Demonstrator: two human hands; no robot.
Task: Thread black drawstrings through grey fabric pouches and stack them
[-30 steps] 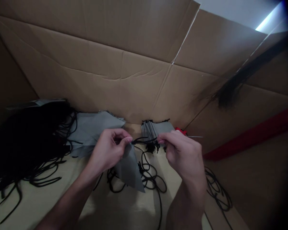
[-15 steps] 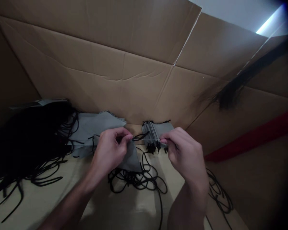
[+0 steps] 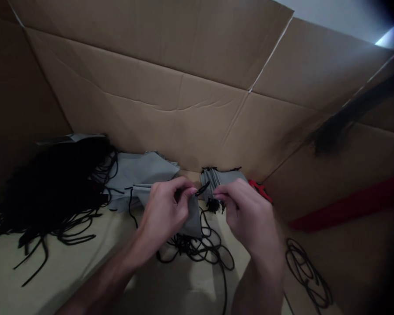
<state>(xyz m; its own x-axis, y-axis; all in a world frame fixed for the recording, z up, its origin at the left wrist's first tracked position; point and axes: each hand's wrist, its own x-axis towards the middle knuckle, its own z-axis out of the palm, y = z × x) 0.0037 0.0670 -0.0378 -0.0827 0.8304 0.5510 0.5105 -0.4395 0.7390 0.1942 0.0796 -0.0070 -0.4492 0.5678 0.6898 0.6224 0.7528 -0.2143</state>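
Note:
My left hand (image 3: 166, 213) is closed, pinching a grey fabric piece (image 3: 193, 218) together with the end of a black cord (image 3: 202, 189). Close beside it, my right hand (image 3: 246, 210) is closed in a pinch near the same cord end; what its fingertips hold is too small to make out. The cord trails down from the hands into a loose tangle (image 3: 197, 249) on the pale surface below them. Just behind my right hand stands a stack of grey fabric pieces with black cords (image 3: 216, 179).
A big heap of black cords (image 3: 49, 188) lies at the left, next to loose grey fabric sheets (image 3: 141, 175). Cardboard walls (image 3: 184, 100) enclose the space. A red object (image 3: 261, 189) peeks out behind my right hand. Another cord coil (image 3: 307, 271) lies lower right.
My hands have come closer together, so the stretch of cord between them has shortened. The hanging fabric has been drawn up. The camera has shifted so the scene sits slightly further right.

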